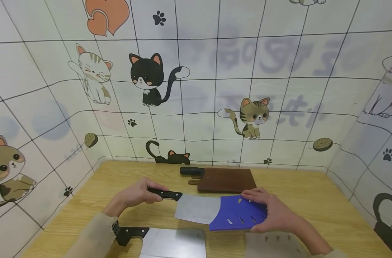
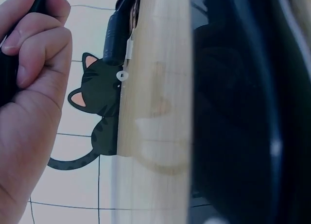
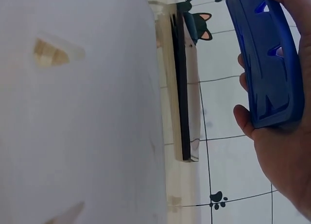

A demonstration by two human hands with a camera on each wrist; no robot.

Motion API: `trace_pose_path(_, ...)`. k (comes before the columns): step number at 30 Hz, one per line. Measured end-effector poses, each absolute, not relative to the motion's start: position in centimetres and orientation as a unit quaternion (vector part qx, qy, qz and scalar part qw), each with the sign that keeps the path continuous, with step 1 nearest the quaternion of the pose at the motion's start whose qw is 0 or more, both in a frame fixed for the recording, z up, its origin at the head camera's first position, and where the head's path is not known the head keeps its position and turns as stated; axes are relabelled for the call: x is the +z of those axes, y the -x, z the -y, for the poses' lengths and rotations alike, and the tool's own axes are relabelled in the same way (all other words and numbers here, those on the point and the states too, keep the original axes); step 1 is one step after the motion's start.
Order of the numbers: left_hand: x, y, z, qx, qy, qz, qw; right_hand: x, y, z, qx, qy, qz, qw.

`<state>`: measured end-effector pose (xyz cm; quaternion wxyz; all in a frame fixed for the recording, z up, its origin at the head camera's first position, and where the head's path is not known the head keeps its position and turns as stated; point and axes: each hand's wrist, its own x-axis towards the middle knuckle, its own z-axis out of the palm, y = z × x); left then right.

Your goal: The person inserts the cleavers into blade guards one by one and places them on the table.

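Closest to you, low in the head view, lies a broad cleaver (image 1: 174,245) on the worktop (image 1: 312,190), a pale slotted cover (image 1: 263,247) off to its right, and just beyond them you've got the live one: a held cleaver (image 1: 197,208) raised between your hands, its far end inside a blue sheath (image 1: 226,206). Your left grip (image 1: 142,193) is curled firmly round the black handle (image 1: 171,194); your right grip (image 1: 267,211) clasps the sheath, fingers over its far edge, thumb at the near one. Behind it all, a brown cover (image 1: 226,181) rests with another handle (image 1: 190,171) sticking out at its left. Now, the feel of it: that blade looks like stiff steel, so expect the weight to sit forward of your left grip and tip the end downward if you slacken. The sheath looks like plastic, probably light, fairly firm and a touch slick, not fragile. Stay well back on the handle, away from the heel, and hold the sheath by its closed outer end; the cutting edge seems to be the one facing you, so your right thumb is best clear of the sheath's mouth.
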<state>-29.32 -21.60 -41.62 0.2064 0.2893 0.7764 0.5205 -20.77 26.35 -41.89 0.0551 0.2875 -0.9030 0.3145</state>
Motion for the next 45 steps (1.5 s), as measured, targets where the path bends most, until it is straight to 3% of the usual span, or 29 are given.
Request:
trace_pose_path(12,-41.6,29.1,18.6,0.529,-0.267,-0.786,0.173,-41.7,21.0,-24.6,0.298,-0.214,0.926,0.088)
trace_pose_path(27,-40.7,29.7,17.9,0.539,-0.275,-0.770,0.205,-42.1,21.4,-25.7,0.306,-0.261,0.911,0.092)
trace_pose_path(36,-41.8,29.1,16.4,0.527,-0.277,-0.788,0.158,-42.0,21.3,-24.7,0.290,-0.224,0.924,0.109)
trace_pose_path(45,-42.2,28.8,16.6,0.542,-0.265,-0.774,0.191,-42.5,21.3,-24.3,0.303,-0.253,0.915,0.083)
